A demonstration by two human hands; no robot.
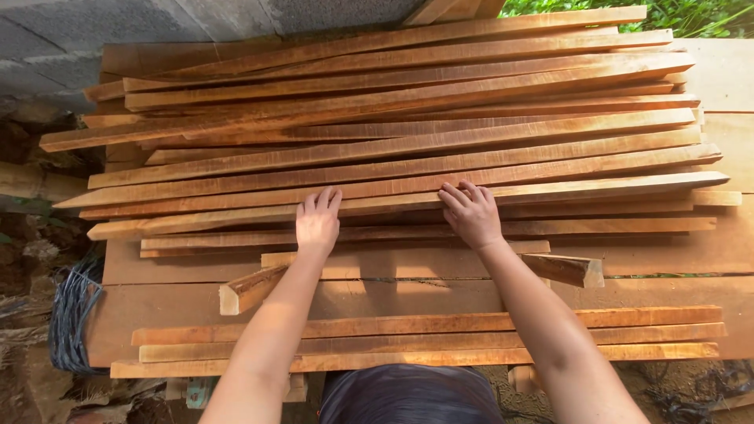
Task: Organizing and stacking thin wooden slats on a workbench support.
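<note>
A big pile of long reddish-brown wooden slats [393, 133] lies crosswise in front of me on wide planks. My left hand [317, 222] rests palm-down on the nearest slat [597, 189] of the pile, fingers spread. My right hand [471, 213] presses on the same slat a little to the right, fingers curled over its edge. Neither hand has lifted it. A smaller stack of three slats [440, 339] lies closer to me, under my forearms.
Two short wooden blocks [250, 289] [569, 269] lie on the wide plank [707, 251] between the piles. A grey concrete wall [118, 23] stands behind, green plants [691, 12] at the top right, a coil of dark wire [71, 314] at the left.
</note>
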